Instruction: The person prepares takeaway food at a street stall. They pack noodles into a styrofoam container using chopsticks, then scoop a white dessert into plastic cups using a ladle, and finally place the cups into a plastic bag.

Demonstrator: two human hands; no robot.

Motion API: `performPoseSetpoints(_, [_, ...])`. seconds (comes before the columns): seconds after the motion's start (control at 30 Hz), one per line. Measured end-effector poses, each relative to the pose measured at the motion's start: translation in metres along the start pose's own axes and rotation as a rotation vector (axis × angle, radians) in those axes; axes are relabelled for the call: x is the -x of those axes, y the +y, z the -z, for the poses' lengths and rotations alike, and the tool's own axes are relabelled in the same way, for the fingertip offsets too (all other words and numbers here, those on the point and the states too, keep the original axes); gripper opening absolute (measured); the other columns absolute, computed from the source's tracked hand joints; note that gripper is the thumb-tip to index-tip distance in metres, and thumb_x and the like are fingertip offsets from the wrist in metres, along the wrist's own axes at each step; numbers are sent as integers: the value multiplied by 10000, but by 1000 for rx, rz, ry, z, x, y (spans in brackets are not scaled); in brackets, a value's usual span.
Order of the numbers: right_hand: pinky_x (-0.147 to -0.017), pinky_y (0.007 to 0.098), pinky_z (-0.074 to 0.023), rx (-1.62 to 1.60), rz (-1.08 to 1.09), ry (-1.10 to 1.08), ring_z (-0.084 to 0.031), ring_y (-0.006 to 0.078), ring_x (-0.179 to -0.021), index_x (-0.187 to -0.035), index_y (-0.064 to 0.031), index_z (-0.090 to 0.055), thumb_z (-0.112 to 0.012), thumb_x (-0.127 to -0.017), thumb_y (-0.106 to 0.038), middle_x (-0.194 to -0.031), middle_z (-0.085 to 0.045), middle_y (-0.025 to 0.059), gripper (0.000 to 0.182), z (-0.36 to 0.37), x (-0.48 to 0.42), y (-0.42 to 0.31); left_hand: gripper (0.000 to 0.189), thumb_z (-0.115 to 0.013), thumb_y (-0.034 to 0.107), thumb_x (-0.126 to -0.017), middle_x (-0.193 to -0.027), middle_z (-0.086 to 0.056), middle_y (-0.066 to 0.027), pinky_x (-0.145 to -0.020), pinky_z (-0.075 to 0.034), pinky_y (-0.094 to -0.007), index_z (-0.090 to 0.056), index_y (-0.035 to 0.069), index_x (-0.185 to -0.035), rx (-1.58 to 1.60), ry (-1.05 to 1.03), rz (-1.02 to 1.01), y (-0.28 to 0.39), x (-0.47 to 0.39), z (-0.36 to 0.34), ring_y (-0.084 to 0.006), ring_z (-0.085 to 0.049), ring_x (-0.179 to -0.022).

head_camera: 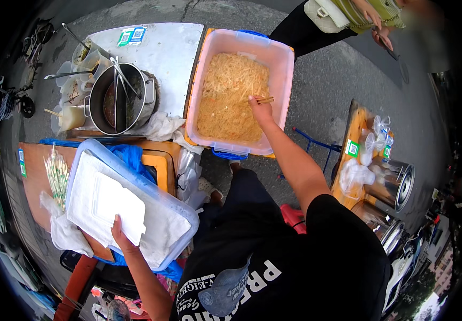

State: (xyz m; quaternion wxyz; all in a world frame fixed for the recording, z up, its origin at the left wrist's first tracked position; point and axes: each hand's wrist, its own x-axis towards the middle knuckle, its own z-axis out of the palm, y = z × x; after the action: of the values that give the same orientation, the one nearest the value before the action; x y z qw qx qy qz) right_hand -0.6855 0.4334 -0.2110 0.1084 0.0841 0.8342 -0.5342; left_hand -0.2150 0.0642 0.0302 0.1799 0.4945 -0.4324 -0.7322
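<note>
My right hand (261, 110) grips a pair of wooden chopsticks (269, 100) over a heap of thin, pale-brown noodles (225, 108). The noodles fill the bottom of a translucent plastic tub (282, 88) with blue handles; the chopstick tips are hard to make out against them. At the lower left, my left hand (123, 236) holds the edge of a flat white takeaway container or lid (120, 200), thumb on top. Beneath it is a blue-rimmed plastic bin (156, 193) lined with white cloth (80, 176).
A divided steel pot (150, 90) with tongs stands upper left, beside plastic jugs (72, 116). Wrapped chopsticks (57, 176) lie on a brown board. Steel canisters (389, 180) and bagged cups (353, 176) line the right bench. Across the tub stands a person (365, 16) holding a phone.
</note>
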Motion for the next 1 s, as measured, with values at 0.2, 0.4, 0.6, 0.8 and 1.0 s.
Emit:
performPoseSetpoints(0.2, [-690, 292, -517, -127, -113, -116, -643, 130, -766, -972, -18, -683, -725, -951, -231, -858, -696, 47, 218, -45, 68, 28, 563, -583, 232, -997, -1327, -599, -199, -940, -569, -401, -438, -85, -1439, 18, -69, -18, 3, 2, -6, -305, -662, -1141])
performPoseSetpoints(0.4, [-692, 303, -522, 87, 0, 22, -647, 141, -756, -1003, -25, -682, -714, -959, -236, -872, -705, 47, 218, -18, 92, -7, 581, -582, 191, -989, -1359, -577, -204, -960, -574, -423, -390, -62, -1476, 79, -87, -33, -4, 3, 6, -327, -649, -1169])
performPoseSetpoints(0.6, [-720, 299, -520, -69, -319, 110, -656, 155, -820, -1044, -51, -685, -703, -974, -251, -922, -707, 55, 213, -30, 66, 57, 642, -665, 211, -942, -1312, -606, -191, -930, -595, -405, -396, -26, -1475, 89, -149, -52, 4, 0, -4, -312, -662, -1150])
performPoseSetpoints(0.8, [-762, 342, -540, -396, -172, -126, -696, 214, -842, -1014, 1, -722, -701, -957, -254, -915, -742, 99, 262, -64, 94, -41, 630, -673, 213, -937, -1314, -614, -198, -933, -594, -405, -422, -31, -1461, 82, -101, -66, -4, 3, 8, -311, -670, -1136])
performPoseSetpoints(1.0, [-788, 365, -544, 362, 167, -341, -710, 229, -878, -1048, -95, -762, -719, -938, -297, -923, -753, 96, 234, -80, 67, -51, 597, -653, 213, -950, -1314, -616, -192, -943, -586, -405, -439, -38, -1447, 72, -84, -65, 1, 5, -3, -313, -669, -1132])
